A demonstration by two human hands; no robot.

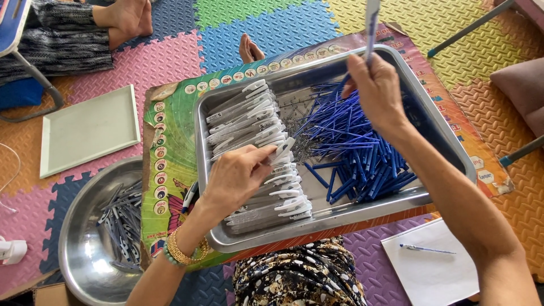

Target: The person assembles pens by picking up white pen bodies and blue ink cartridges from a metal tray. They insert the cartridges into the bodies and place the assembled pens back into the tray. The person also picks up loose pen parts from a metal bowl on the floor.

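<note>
The steel tray (450, 144) serves as the landmark. In its left half lies a row of white pen barrels (258, 150), stacked side by side; the left hand (238, 175) rests on the middle of that row, its fingers (266, 154) pinching one white barrel. In the tray's right half sits a heap of blue pen refills (362, 153). Above that heap the right hand (377, 93) is raised, its fingers pressed together around a pen (371, 22) held upright. Left of the tray, on the foam floor mat (170, 62), stands a round steel bowl (79, 249) holding finished pens, and beyond it a flat white tray (88, 130). Below the tray's right corner lies white paper (436, 272) with a single pen on it.
</note>
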